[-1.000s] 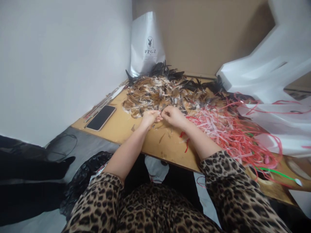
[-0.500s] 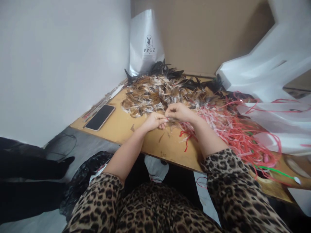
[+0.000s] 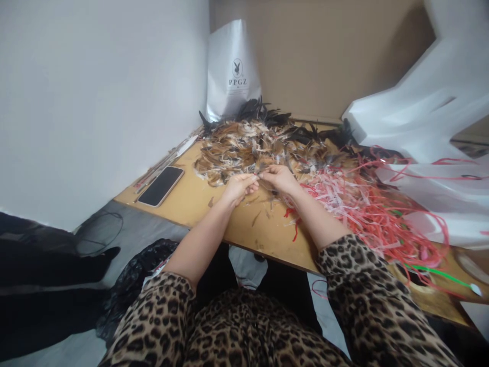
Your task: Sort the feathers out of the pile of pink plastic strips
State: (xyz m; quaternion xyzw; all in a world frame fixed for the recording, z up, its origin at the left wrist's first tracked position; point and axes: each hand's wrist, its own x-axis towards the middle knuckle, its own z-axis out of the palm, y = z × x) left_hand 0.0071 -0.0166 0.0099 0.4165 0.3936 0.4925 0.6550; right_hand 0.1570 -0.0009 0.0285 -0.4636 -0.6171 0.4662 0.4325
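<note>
My left hand (image 3: pixel 241 188) and my right hand (image 3: pixel 280 179) meet fingertip to fingertip above the front part of the table (image 3: pixel 233 219). Both are closed in a pinch. Whatever lies between the fingers is too small to make out; a speck of red shows at the left fingertips. Just beyond them spreads a heap of brown, white and black feathers (image 3: pixel 233 148). Beside and partly under my right forearm lies a tangle of red and pale pink strips (image 3: pixel 367 204). A few loose feathers (image 3: pixel 255 219) are scattered on the wood below my hands.
A phone (image 3: pixel 162 186) lies on the left of the table, near thin sticks (image 3: pixel 160 165). At the back stands a silvery bag (image 3: pixel 233 71) with a rabbit logo. White plastic (image 3: pixel 412 102) hangs over the right side. A green strip (image 3: pixel 443 275) is at the right edge.
My right hand has lowered slightly and come closer to the left, so the fingertips now meet. The left hand has lifted a little. The whole view has shifted slightly.
</note>
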